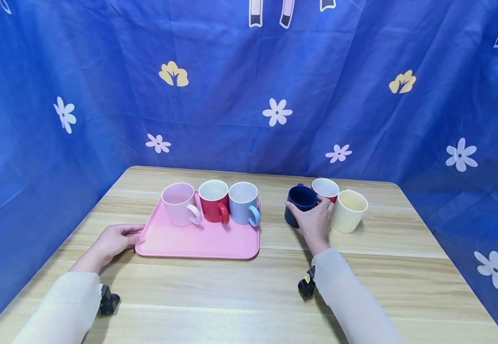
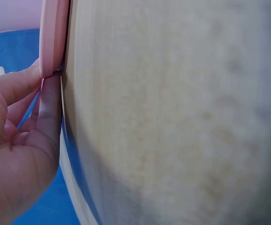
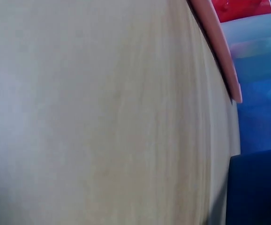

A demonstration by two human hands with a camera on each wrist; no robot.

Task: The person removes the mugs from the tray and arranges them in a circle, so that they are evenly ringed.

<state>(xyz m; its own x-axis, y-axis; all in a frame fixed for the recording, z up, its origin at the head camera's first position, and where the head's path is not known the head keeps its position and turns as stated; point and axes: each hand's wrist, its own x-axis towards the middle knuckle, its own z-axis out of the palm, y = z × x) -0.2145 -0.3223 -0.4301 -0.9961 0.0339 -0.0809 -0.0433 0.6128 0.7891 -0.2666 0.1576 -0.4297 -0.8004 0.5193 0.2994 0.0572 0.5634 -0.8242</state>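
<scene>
Fingers of my right hand (image 1: pixel 314 220) curl round the navy mug (image 1: pixel 300 199), standing on the table (image 1: pixel 249 286) right of the pink tray (image 1: pixel 197 241). Left hand (image 1: pixel 115 240) lies relaxed, fingertips steadying the tray's near corner.

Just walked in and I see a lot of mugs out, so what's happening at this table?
A person is working with mugs at a wooden table. The right hand grips a dark blue mug that stands on the table beside a red mug and a cream mug. The left hand touches the near left corner of a pink tray. On the tray, a pink mug, a second red mug and a light blue mug stand upright in a row.
</scene>
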